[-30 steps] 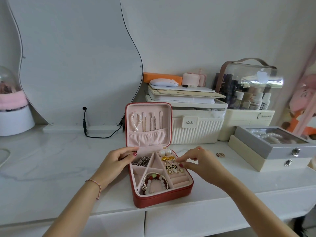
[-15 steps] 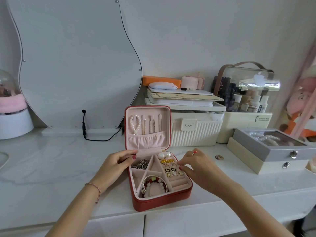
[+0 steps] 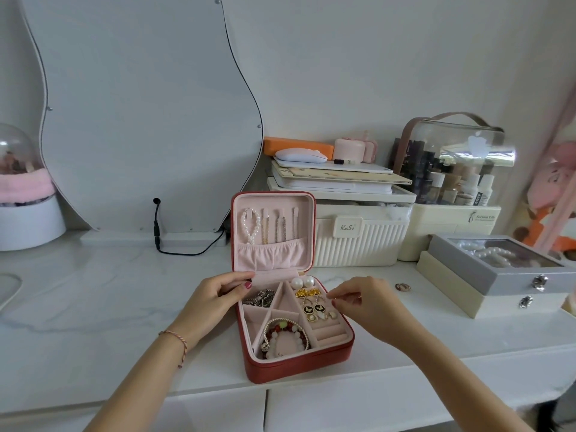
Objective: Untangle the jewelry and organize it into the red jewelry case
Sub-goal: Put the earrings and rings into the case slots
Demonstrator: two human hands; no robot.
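Jewelry case [image 3: 296, 366], red with pink lining, stood open near the front edge of the white surface [image 3: 109, 307], lid upright. Left hand [image 3: 218, 297] rested at the case's left rear corner, thumb and fingers curled onto the rim beside the hinge flap, apparently steadying it. Inside the lid, a pearl strand [image 3: 251, 224] and thin chains [image 3: 280, 227] hung straight from their hooks into the pocket. In the tray, a dark metal piece [image 3: 260, 299] lay in the rear-left compartment; the compartment just in front of it looked bare. Beaded bracelets [image 3: 285, 338] sat coiled in the front compartment. Further right, pearl studs [image 3: 302, 281], gold pieces [image 3: 307, 293] and black-disc drop earrings [image 3: 313, 309] lay in the rear-right section, with the ring rolls in front of them unfilled. Right hand [image 3: 367, 302] hovered over the case's right edge, fingertips pinched together; whether anything small was held between them could not be told. One small ring-like item [image 3: 402, 287] lay loose on the surface, right of that hand. Judgement: nearly complete; no tangle visible, loose item outstanding.
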